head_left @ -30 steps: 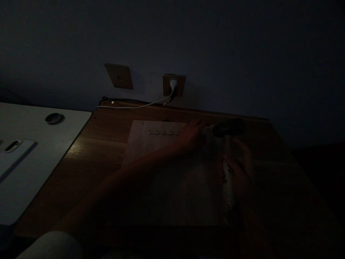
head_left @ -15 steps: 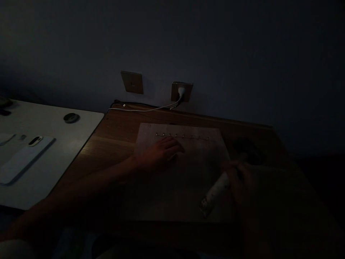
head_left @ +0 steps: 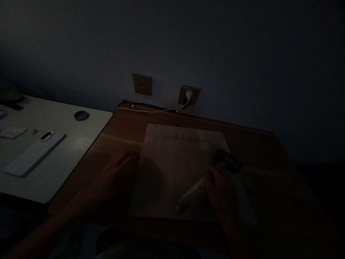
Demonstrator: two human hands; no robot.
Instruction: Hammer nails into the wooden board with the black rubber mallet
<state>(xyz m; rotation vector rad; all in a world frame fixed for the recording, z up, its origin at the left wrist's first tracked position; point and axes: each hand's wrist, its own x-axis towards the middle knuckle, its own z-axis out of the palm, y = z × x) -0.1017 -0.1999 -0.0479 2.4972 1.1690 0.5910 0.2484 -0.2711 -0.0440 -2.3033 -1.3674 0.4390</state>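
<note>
My right hand (head_left: 219,189) is closed around the pale, worn handle (head_left: 190,196) of a hammer. The dark hammer head (head_left: 228,160) hangs over the right edge of a flat wooden board (head_left: 172,172), and the handle's butt end points toward me. My left hand (head_left: 120,167) rests on the table at the board's left edge, fingers stretched toward it and fingertips at or touching its side. Near the far edge of the board stand several small nails (head_left: 176,136) in a row along a line. The picture is very dark, so finger details are faint.
The board lies on a brown wooden table (head_left: 107,144). Left of it, a white table (head_left: 64,140) carries a phone (head_left: 35,154), a small round dark object (head_left: 81,115) and a flat pale packet (head_left: 13,132). A white cable (head_left: 153,110) runs to a wall socket (head_left: 182,96).
My left hand has left the board's top near the nails and moved left to its edge. My right hand has carried the hammer left over the board. The view has shifted slightly.
</note>
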